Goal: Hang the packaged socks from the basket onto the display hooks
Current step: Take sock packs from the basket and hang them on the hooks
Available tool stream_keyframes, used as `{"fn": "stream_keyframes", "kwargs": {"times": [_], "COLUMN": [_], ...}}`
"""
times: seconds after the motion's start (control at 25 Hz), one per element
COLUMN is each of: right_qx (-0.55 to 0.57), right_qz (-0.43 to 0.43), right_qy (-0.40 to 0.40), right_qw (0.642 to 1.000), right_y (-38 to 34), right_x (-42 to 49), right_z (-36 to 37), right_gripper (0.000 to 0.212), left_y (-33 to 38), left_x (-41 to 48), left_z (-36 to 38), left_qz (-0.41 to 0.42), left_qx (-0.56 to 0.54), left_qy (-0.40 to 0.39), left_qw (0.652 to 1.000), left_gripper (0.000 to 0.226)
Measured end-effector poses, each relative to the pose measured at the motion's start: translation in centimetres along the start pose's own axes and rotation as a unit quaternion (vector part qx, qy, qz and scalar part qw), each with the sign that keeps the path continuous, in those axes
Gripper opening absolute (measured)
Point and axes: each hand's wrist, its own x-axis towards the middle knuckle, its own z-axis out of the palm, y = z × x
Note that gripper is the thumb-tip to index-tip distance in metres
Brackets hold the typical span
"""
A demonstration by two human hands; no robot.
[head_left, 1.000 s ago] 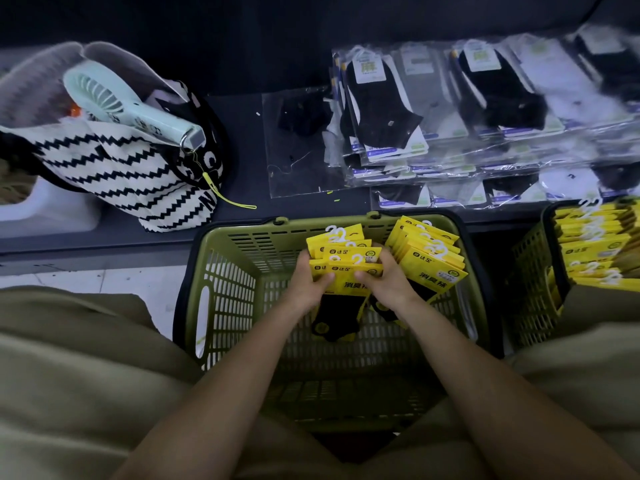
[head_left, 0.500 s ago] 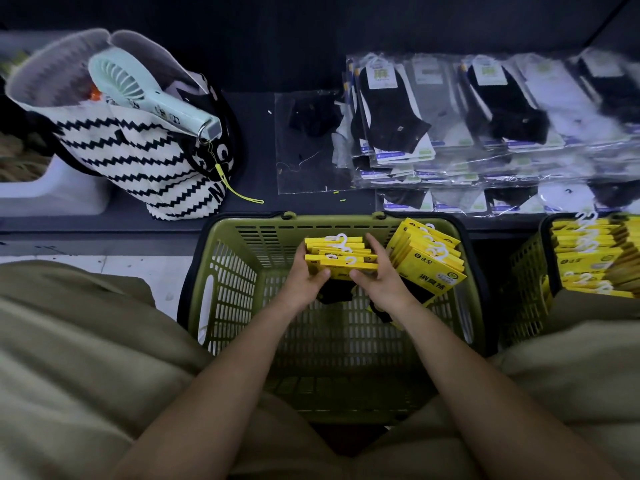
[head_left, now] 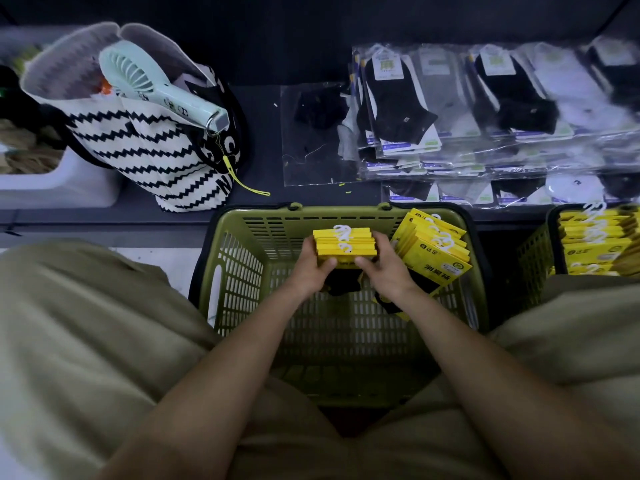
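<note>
A green plastic basket (head_left: 239, 271) stands between my knees. Over its middle I hold a squared-up stack of yellow sock packs (head_left: 344, 245) with white plastic hooks on top; black socks hang below it. My left hand (head_left: 310, 271) grips the stack's left side, and my right hand (head_left: 384, 271) grips its right side, thumbs on the near edge. A second bunch of yellow sock packs (head_left: 433, 251) leans in the basket's far right corner. No display hooks are in view.
Another basket (head_left: 535, 258) at the right holds more yellow packs. On the dark shelf beyond lie clear-bagged socks (head_left: 450, 109) in rows. A zigzag tote bag (head_left: 145, 147) with a handheld fan (head_left: 156, 88) sits at the left, next to a white bin (head_left: 52, 185).
The fanned-out packs have been pushed together into one neat stack and tipped flat, top edges up. Both hands rose slightly and closed in on the stack's sides.
</note>
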Motion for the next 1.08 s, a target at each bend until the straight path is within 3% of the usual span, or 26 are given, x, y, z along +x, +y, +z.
{"fn": "stream_keyframes", "kwargs": {"times": [0.08,0.24,0.44,0.64,0.8,0.96,1.08], "right_qx": [-0.009,-0.036,-0.046,0.088,0.221,0.268,0.281], "right_qz": [-0.006,0.026,-0.011,-0.056,-0.024,-0.054,-0.101], "right_qy": [0.007,-0.058,-0.024,-0.011,0.097,0.125,0.114], "right_qw": [1.0,0.997,0.999,0.994,0.97,0.954,0.947], "right_y": [-0.1,0.4,-1.8,-5.8,-6.8,-9.5,-13.0], "right_x": [0.0,-0.6,-0.1,0.3,-0.3,-0.7,-1.0], "right_z": [-0.2,0.4,-0.1,-1.1,-2.3,-4.1,-6.3], "right_gripper": [0.056,0.062,0.057,0.053,0.036,0.021,0.02], "left_y": [0.1,-0.6,0.9,4.8,6.7,9.3,12.7], "left_x": [0.1,-0.8,-1.5,-2.7,-3.8,-4.4,-4.9], "left_z": [-0.3,-0.5,-1.7,-4.5,-5.2,-5.0,-6.3], "left_qz": [0.0,-0.025,0.005,0.063,0.09,0.071,0.106], "left_qx": [0.006,0.061,0.026,-0.031,-0.107,-0.242,-0.267], "left_qy": [0.009,-0.022,0.01,0.065,0.057,0.014,0.023], "left_qw": [1.0,0.998,1.0,0.995,0.989,0.968,0.958], "left_gripper": [0.062,0.064,0.058,0.048,0.045,0.052,0.046]}}
